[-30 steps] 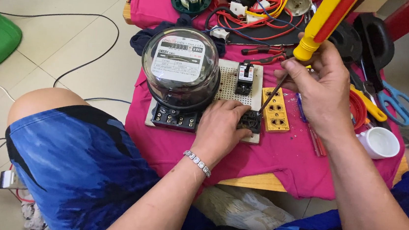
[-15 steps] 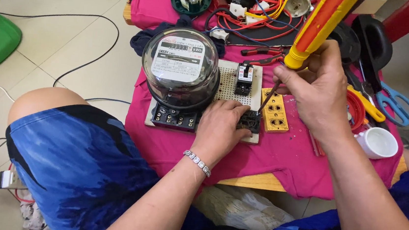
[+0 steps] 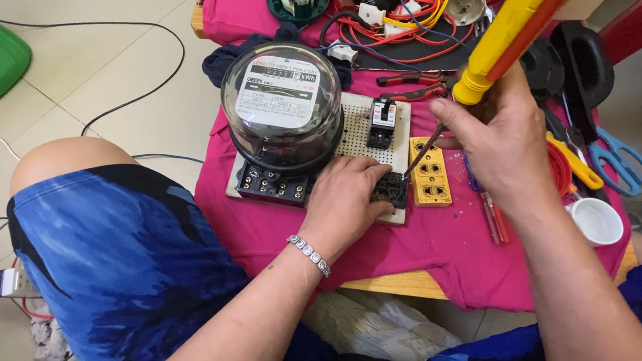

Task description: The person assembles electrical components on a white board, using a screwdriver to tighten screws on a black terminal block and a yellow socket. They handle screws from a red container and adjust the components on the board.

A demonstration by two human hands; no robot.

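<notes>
The right hand [image 3: 499, 138] is closed around the yellow-and-red handle of a screwdriver [image 3: 504, 38], whose thin dark shaft slants down and to the left; its tip meets a small black switch block [image 3: 390, 190] on the near right corner of a white perforated board [image 3: 359, 137]. The left hand [image 3: 346, 202] lies flat over that corner, fingers pressed down on the block and the board beside it, just near of the tip. A silver link bracelet [image 3: 310, 255] circles the left wrist. On the board's left part stands a round electricity meter [image 3: 280, 111] under a clear glass dome with a black terminal base; a black circuit breaker [image 3: 382, 122] sits at the far edge. Just right of the board lies a yellow socket plate [image 3: 432, 171] on a pink cloth [image 3: 438, 253]. Blue-handled scissors [image 3: 621, 160] and a white cup [image 3: 598, 220] lie farther right. Compared with half a second earlier, the handle has tilted farther from the person, and the left hand remains in place.
</notes>
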